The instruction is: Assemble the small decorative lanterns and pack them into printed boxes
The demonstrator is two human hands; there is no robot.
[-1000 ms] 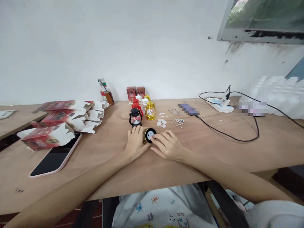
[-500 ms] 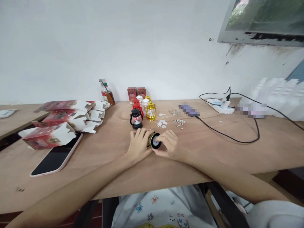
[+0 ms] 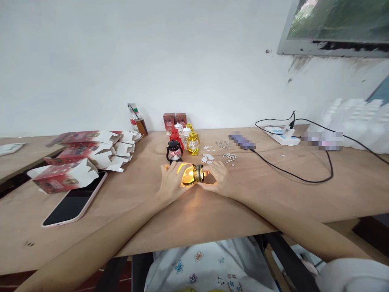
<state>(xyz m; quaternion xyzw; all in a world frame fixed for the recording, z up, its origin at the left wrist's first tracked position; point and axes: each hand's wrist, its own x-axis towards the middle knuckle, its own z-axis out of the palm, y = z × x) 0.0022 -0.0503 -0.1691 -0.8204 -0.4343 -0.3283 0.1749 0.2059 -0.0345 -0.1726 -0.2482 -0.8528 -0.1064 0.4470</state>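
Fingers of left hand (image 3: 172, 180) curled round sideways, lit lantern (image 3: 189, 174)
Right hand (image 3: 221, 179) half-open, fingertips at its base; any push there calls for steady left grip.

Lantern (image 3: 193, 174): small, clear rounded globe (image 3: 188, 174), bronze-coloured ribbed base (image 3: 198, 173), dark thin curved frame along the globe's 6 o'clock side. Lit, bright amber glow inside the globe, strongest near the base. Tipped over on its side, roughly level: base end points to 3 o'clock, top end to 9 o'clock. Top end is covered, can't make out its shape. Underside of base faces 3 o'clock, mostly hidden. Held at wearer's 12 o'clock, over the near part of the table (image 3: 170, 219). Can't tell if it touches the wood.
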